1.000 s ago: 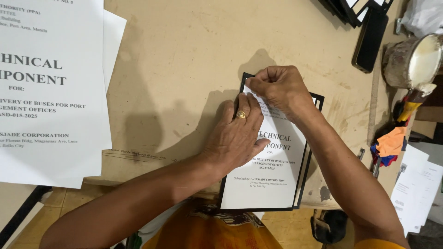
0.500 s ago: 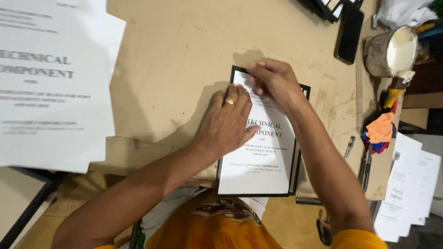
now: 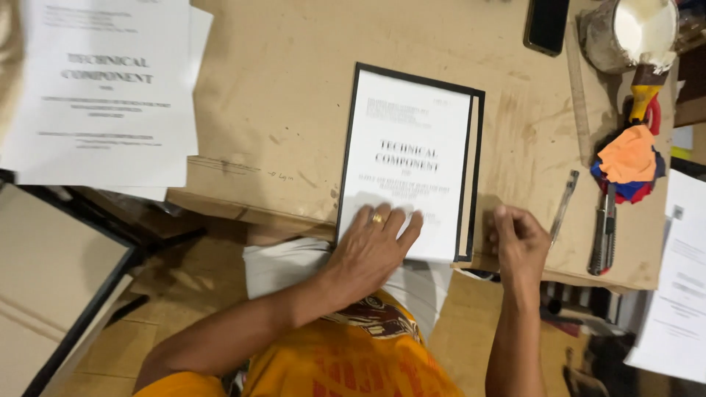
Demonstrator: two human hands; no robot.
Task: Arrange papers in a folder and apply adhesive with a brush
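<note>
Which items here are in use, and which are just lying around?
In use: left hand flat on the white cover sheet, black board under it, right hand beside it.

Lying about: pen, utility knife, phone, glue pot, rag, loose papers.

A white printed title sheet [image 3: 406,165] lies on a black-edged cover near the middle of the desk [image 3: 279,110], upright and rectangular, with dark centred lettering. A stack of similar white printed sheets [image 3: 103,95] lies at the far left, overhanging the desk edge. More white printed pages [image 3: 680,294] sit at the right edge. A dark phone [image 3: 546,26] lies at the top, its screen black.
</note>
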